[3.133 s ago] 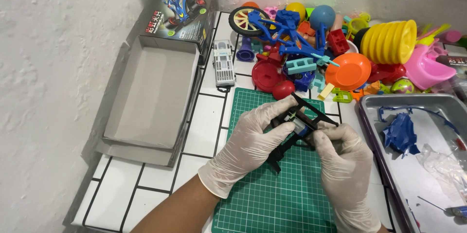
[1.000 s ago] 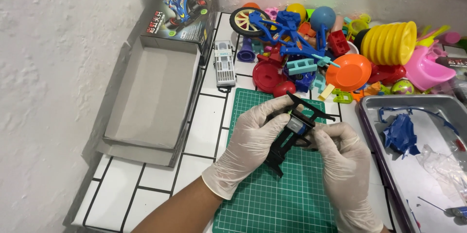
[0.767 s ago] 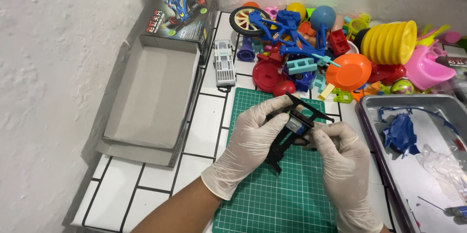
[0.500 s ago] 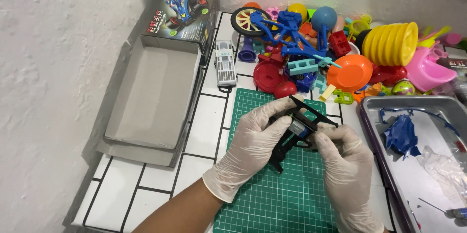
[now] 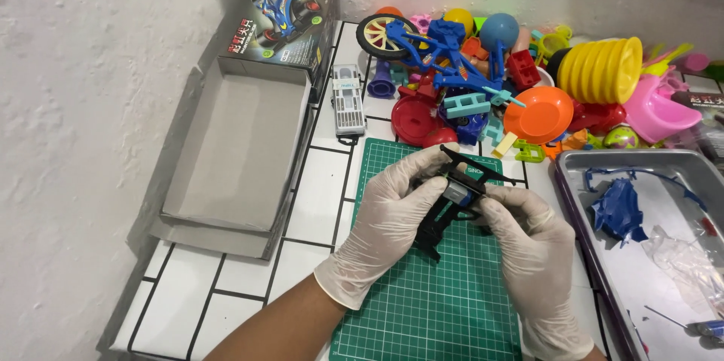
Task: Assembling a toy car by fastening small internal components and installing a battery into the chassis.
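Head camera is showing the left hand (image 5: 392,214) and the right hand (image 5: 532,244), both in thin, wrinkled whitish gloves, closing their fingers around a black plastic toy car chassis (image 5: 452,199). This chassis is hanging just above the green cutting mat (image 5: 437,308), which is carrying a fine grid. It is thin and open like a frame, and its long axis is running from 7 o'clock to 1 o'clock. Fingers are hiding its middle, so the small grey part there is hard to identify. At 9 o'clock an open cardboard box (image 5: 237,150) is lying, at 12 o'clock a heap of glossy coloured plastic toys (image 5: 520,74), and at 3 o'clock a metal tray (image 5: 664,255) cut by the edge.
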